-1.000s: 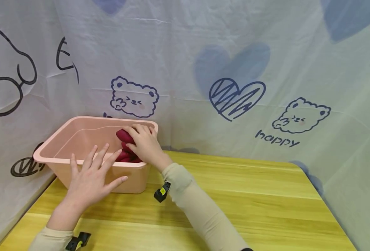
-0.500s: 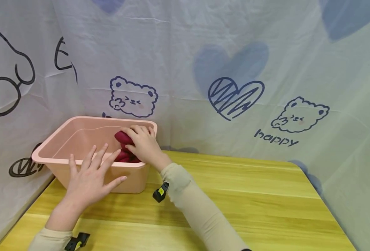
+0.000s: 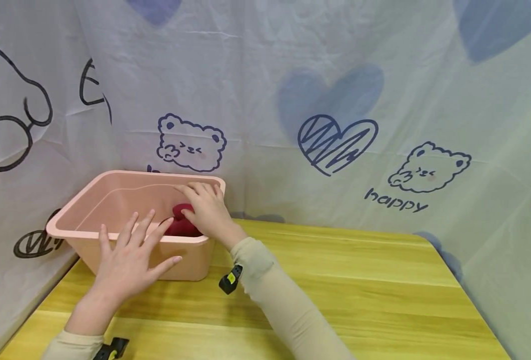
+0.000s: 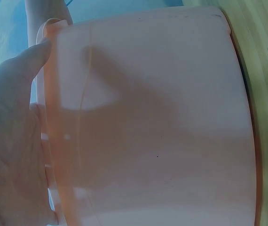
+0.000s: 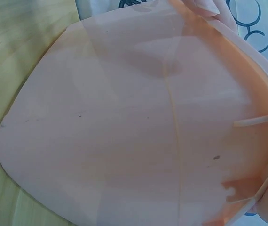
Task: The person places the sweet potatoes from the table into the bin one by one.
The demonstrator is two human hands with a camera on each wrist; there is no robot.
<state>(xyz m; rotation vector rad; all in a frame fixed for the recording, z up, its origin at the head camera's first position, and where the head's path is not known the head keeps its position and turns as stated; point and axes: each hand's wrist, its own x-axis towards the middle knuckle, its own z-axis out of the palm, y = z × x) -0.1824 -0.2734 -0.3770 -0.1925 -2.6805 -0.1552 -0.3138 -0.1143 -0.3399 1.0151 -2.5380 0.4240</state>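
A pink plastic tub stands at the left of the head view. Dark red, rounded, soft-looking things lie inside its right end, partly hidden by the near rim and the hands. My right hand reaches over the tub's right rim, fingers loosely bent above the red things, with nothing seen in its grasp. Across the near rim, my left hand lies with fingers spread and thumb pointing right. The left wrist view has that thumb by the rim, beside the tub's outer wall.
The tub rests on a yellow wood-grain table. Behind it and along the left hangs a pale curtain with bear and heart drawings. The right wrist view is mostly filled by the tub's outer side.
The upper dark red thing under my right hand's fingers has dropped from them, deeper into the tub. My right fingers have loosened; my left hand stays at the near rim.
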